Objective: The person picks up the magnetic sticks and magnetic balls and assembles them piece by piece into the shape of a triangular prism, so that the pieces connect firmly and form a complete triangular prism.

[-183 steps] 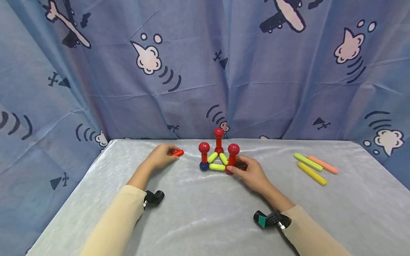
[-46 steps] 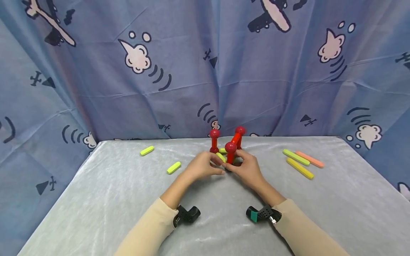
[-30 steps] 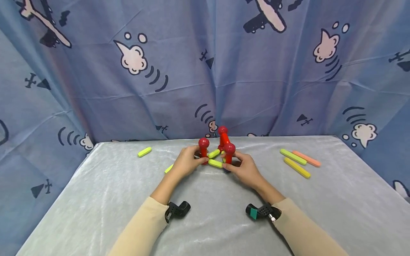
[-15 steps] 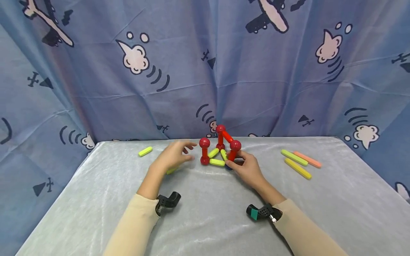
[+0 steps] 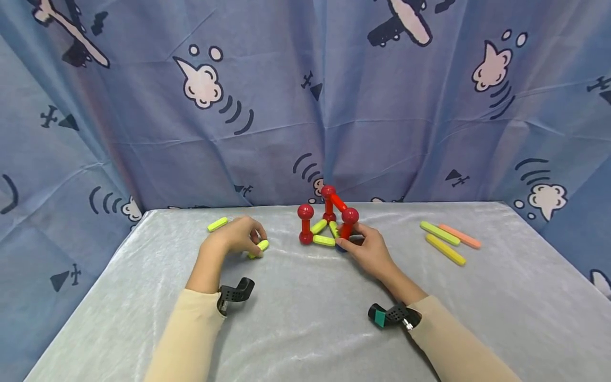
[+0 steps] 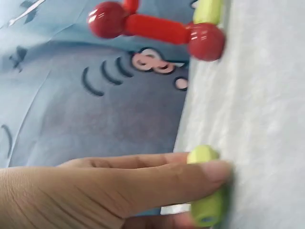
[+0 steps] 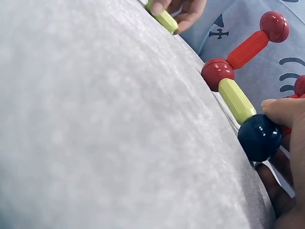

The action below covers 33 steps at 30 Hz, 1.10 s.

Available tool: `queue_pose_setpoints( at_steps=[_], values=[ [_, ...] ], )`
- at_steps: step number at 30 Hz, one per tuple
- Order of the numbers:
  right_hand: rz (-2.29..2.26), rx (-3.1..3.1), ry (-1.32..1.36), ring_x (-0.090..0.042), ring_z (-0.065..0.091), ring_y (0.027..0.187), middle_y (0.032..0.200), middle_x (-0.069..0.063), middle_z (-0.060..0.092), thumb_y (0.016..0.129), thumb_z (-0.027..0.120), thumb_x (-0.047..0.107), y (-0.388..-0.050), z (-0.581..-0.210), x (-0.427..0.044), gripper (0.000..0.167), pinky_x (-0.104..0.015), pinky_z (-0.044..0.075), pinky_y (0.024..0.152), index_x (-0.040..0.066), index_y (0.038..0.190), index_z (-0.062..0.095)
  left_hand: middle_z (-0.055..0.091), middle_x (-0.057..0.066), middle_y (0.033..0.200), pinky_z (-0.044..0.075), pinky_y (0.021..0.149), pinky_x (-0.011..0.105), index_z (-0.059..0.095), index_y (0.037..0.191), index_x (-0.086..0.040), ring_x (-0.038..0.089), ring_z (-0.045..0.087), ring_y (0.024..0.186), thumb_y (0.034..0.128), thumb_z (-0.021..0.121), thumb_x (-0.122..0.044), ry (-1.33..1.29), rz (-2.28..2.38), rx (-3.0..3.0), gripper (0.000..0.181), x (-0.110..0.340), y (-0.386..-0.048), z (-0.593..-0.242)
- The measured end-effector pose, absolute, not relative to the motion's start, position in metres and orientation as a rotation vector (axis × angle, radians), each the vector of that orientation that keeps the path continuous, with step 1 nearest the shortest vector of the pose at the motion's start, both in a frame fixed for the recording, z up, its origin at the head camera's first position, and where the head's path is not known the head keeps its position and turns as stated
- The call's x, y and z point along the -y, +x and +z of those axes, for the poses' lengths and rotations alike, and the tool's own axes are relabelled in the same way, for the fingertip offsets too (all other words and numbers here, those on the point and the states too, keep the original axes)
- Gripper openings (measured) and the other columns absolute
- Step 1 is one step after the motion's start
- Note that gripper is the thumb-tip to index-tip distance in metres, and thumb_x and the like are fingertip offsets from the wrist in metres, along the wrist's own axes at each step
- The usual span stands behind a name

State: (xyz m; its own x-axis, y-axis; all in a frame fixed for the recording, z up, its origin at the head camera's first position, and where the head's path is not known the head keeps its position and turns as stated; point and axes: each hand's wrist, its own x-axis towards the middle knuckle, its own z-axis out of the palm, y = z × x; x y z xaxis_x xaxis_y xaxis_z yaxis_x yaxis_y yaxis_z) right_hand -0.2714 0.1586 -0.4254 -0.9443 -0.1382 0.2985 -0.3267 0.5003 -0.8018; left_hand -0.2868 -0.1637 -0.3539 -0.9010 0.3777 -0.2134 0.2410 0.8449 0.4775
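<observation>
A magnetic ball-and-rod structure (image 5: 324, 240) stands at the table's middle: a triangle of short yellow-green rods, red uprights topped by red balls, and one red rod slanting between two top balls. My right hand (image 5: 372, 254) grips its front right corner by the upright, just above the dark blue ball (image 7: 259, 137). To the left, my left hand (image 5: 238, 236) pinches a short yellow-green rod (image 6: 208, 210) between thumb and fingers, low against the tabletop. The left wrist view shows the thumb across that rod; the structure's red ball (image 6: 206, 41) is apart from it.
Another short yellow-green rod (image 5: 217, 224) lies behind the left hand. At the right lie three longer rods: green (image 5: 440, 233), orange (image 5: 460, 236) and yellow (image 5: 445, 250). A patterned blue curtain (image 5: 267, 106) hangs behind the grey-white covered table (image 5: 305, 318).
Since the first frame, the structure has been turned and a red rod joined across its top. My left hand has just left the structure and taken hold of a short rod; the right keeps its grip.
</observation>
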Motion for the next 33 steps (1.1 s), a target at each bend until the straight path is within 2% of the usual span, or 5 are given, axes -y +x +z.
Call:
queue_pose_setpoints(
  at_steps=[4,10,18,25,33],
  values=[
    [1.43,2.534,0.421,-0.031,0.069,0.106,0.11,-0.017,0.074,0.09,0.076,0.014,-0.272,-0.426,-0.159,0.027,-0.049,0.059,0.092,0.004,0.115,0.071,0.07,0.008,0.1,0.051,0.073,0.028,0.074,0.108,-0.009,0.017,0.062,0.087,0.0833,0.079,-0.008,0.53,0.684,-2.738,0.025,0.154,-0.287,-0.356],
    [1.431,2.54,0.426,-0.03,0.069,0.104,0.11,-0.016,0.074,0.09,0.076,0.015,-0.271,-0.425,-0.158,0.028,-0.048,0.059,0.092,0.004,0.116,0.071,0.072,0.008,0.112,0.057,0.086,0.038,0.071,0.12,-0.01,0.022,0.067,0.098,0.0936,0.072,-0.011,0.656,1.034,-2.914,0.026,0.137,-0.285,-0.346],
    [1.428,2.534,0.419,-0.027,0.069,0.101,0.108,-0.016,0.074,0.09,0.076,0.014,-0.271,-0.425,-0.158,0.029,-0.044,0.059,0.09,0.004,0.117,0.07,0.072,0.006,0.113,0.059,0.094,0.035,0.069,0.126,-0.011,0.019,0.07,0.102,0.0923,0.073,-0.01,1.039,1.466,-3.118,0.034,0.088,-0.272,-0.33],
    [1.443,2.519,0.452,-0.029,0.071,0.1,0.109,-0.017,0.075,0.09,0.076,0.014,-0.27,-0.425,-0.158,0.032,-0.042,0.06,0.088,0.003,0.12,0.07,0.073,0.005,0.11,0.059,0.082,0.031,0.072,0.121,-0.011,0.018,0.068,0.092,0.0902,0.075,-0.008,1.416,1.129,-3.206,0.031,0.059,-0.272,-0.338],
    [1.401,2.528,0.456,-0.028,0.071,0.095,0.107,-0.017,0.075,0.09,0.076,0.014,-0.271,-0.425,-0.159,0.032,-0.043,0.06,0.087,0.003,0.119,0.07,0.075,0.001,0.104,0.057,0.089,0.037,0.076,0.116,-0.016,0.019,0.071,0.092,0.0862,0.08,-0.01,1.448,0.864,-3.312,0.031,0.056,-0.274,-0.345]
  ],
)
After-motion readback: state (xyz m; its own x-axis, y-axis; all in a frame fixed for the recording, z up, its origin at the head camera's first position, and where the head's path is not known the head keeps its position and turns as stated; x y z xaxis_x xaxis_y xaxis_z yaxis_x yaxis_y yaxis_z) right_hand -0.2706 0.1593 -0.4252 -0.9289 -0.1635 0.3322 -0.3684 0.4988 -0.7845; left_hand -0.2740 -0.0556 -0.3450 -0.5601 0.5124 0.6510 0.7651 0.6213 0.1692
